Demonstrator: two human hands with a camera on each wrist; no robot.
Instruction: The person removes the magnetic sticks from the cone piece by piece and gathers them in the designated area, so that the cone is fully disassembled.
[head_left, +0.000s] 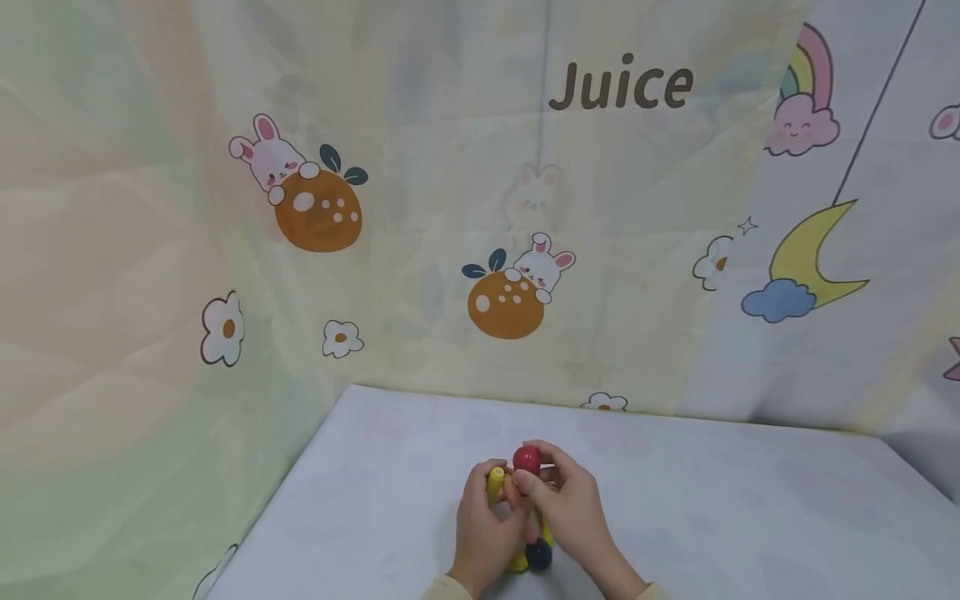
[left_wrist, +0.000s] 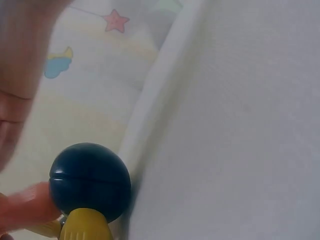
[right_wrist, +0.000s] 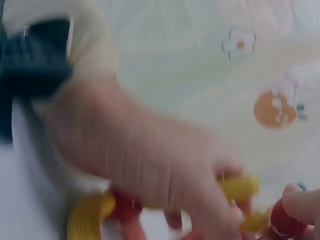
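Note:
Both hands meet over the table, working on a toy of balls and yellow sticks. My left hand (head_left: 483,525) grips the toy, and a yellow stick (head_left: 496,483) rises beside its index finger. Between thumb and index finger, my right hand (head_left: 573,504) pinches a shiny red ball (head_left: 527,457). In the right wrist view that red ball (right_wrist: 286,220) sits by the end of a yellow piece (right_wrist: 254,223). A dark blue ball (left_wrist: 90,182) on a yellow piece (left_wrist: 86,225) shows below the hands. Under the left hand are a curved yellow piece (right_wrist: 90,217) and another red ball (right_wrist: 125,206), partly hidden.
The white tabletop (head_left: 360,500) spreads around the hands. Behind it hangs a printed cloth (head_left: 420,183) with rabbits, oranges and flowers. A dark strap (right_wrist: 37,57) circles the left wrist near the sleeve.

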